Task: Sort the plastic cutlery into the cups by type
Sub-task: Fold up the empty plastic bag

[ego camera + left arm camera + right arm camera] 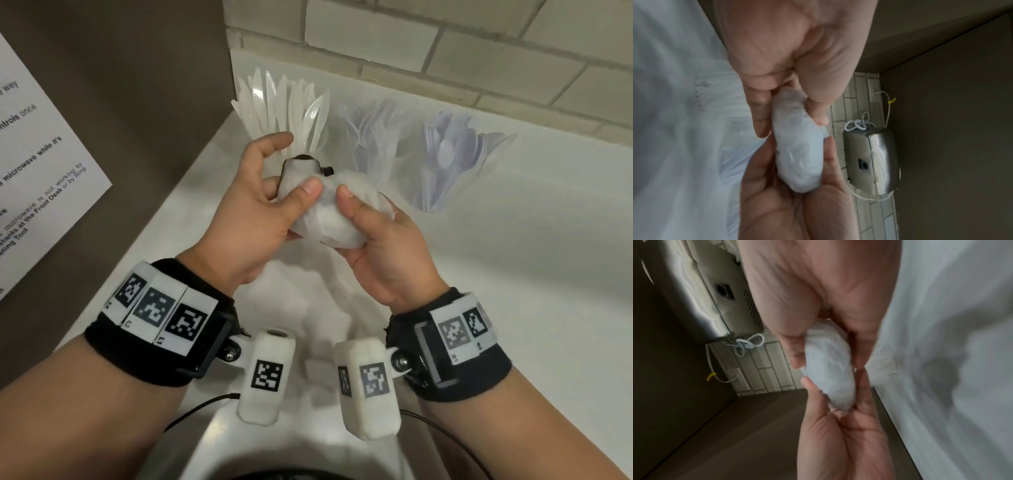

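White surface [513,274] and pale brick wall [445,44] fill the head view. At center frame, the left hand [246,219] and right hand [383,253] both curl in a grip around a crumpled white plastic wad [329,219]. Above it, along the wall, three clear cups hold knives [284,106], forks [370,137] and spoons [452,150].

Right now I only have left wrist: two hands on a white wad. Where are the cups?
Observer: Head view: left cup, middle cup and right cup stand in a row on the counter, by the tiled wall.
Operator: Contents?
Observer: Knives left, forks middle, spoons right.
Operator: Wad relative to them?
Observer: The wad is in front of the left cup; left hand and right hand each have a grip on it.
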The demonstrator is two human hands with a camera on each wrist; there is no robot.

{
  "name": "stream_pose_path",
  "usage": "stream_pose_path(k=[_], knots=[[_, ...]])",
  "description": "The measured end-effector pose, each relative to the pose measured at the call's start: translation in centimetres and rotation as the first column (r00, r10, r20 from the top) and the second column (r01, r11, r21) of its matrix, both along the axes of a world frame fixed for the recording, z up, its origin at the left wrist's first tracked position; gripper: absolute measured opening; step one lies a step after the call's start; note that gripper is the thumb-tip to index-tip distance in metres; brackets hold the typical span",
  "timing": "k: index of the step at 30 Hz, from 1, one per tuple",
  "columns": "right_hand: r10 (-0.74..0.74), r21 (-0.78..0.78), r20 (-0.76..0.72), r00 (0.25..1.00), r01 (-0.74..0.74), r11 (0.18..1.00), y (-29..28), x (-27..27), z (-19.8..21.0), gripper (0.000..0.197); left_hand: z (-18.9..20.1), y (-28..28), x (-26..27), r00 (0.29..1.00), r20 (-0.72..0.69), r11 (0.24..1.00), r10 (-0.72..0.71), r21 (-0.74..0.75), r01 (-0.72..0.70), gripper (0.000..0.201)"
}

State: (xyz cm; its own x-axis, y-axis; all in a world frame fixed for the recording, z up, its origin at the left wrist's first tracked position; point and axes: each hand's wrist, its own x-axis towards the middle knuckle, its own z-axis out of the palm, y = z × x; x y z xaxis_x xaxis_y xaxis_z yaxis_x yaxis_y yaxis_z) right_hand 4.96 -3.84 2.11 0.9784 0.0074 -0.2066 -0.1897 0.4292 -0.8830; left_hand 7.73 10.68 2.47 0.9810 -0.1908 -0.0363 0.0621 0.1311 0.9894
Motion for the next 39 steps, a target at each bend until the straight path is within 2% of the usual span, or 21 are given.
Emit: stream_pose_path(k=[1,3,5,7,9,12,15,17,19,22,25,28,30,33,35,39], knots=[[0.003,-0.098,-0.020,1.000,-0.005,0.995,0.0,0.0,0.1,0.043,0.0,0.3,0.1,1.000,0.013,0.998,-0.014,0.056,0.013,0.032],[-0.047,-0.326,-0.052,0.998,0.028,0.945,-0.4,-0.1,0.1,0.060,-0.2,0.6,0.3,0.995,0.076,0.980,0.059,0.187,-0.073,0.017],[-0.154,-0.537,0.046,0.987,0.154,0.829,-1.0,-0.2,0.1,0.065,-0.3,0.8,0.5,0.971,0.164,0.938,0.173,0.272,-0.213,0.008],[-0.139,-0.611,0.162,0.977,0.210,0.763,-1.2,-0.3,0.2,0.059,-0.4,0.8,0.4,0.941,0.240,0.897,0.238,0.317,-0.308,0.009],[-0.023,-0.644,0.160,0.987,0.122,0.756,-1.0,-0.4,0.3,0.057,-0.5,0.6,0.2,0.938,0.261,0.888,0.227,0.340,-0.309,0.007],[0.116,-0.760,0.123,0.986,0.018,0.650,-1.0,-0.1,-0.1,0.063,-0.8,0.2,0.0,0.977,0.131,0.939,0.166,0.283,-0.197,0.016],[0.157,-0.819,0.110,0.981,-0.001,0.574,-1.1,0.2,-0.1,0.045,-1.0,0.3,-0.2,0.995,-0.103,0.991,-0.003,0.132,0.017,0.033],[0.142,-0.804,0.134,0.981,0.024,0.594,-1.2,0.3,-0.2,0.031,-1.0,0.5,-0.4,0.981,-0.185,0.994,-0.065,0.072,0.080,0.039],[0.088,-0.771,0.180,0.980,0.085,0.631,-1.4,0.6,-0.2,0.025,-0.8,0.9,-0.5,0.981,-0.184,0.998,-0.060,0.002,0.062,0.038],[-0.026,-0.706,0.204,0.979,0.165,0.689,-2.0,1.1,0.3,0.027,-0.4,1.5,-0.8,0.978,-0.157,0.990,-0.138,-0.061,0.130,0.042],[-0.025,-0.691,0.226,0.974,0.178,0.701,-1.8,0.9,0.5,0.029,0.3,1.7,-1.3,0.961,-0.149,0.972,-0.235,-0.057,0.228,0.047],[0.116,-0.787,0.216,0.969,0.103,0.608,-1.0,0.4,0.3,0.024,0.8,1.6,-1.3,0.978,-0.124,0.986,-0.169,-0.039,0.165,0.047],[0.180,-0.805,0.169,0.969,0.030,0.592,-0.8,0.0,0.2,0.020,0.6,1.6,-1.2,0.985,-0.106,0.990,-0.140,0.011,0.141,0.048],[0.185,-0.732,0.127,0.974,-0.034,0.681,-0.6,-0.7,0.1,0.032,0.3,1.8,-1.2,0.987,-0.116,0.991,-0.110,0.068,0.118,0.035],[0.188,-0.707,0.117,0.975,-0.051,0.705,-0.5,-1.2,0.0,0.041,0.2,1.9,-1.5,0.986,-0.114,0.988,-0.119,0.086,0.129,0.027],[0.230,-0.576,0.105,0.967,-0.129,0.807,-0.8,-2.0,0.0,0.053,0.5,2.4,-2.1,0.986,-0.109,0.989,-0.127,0.066,0.134,0.034]])
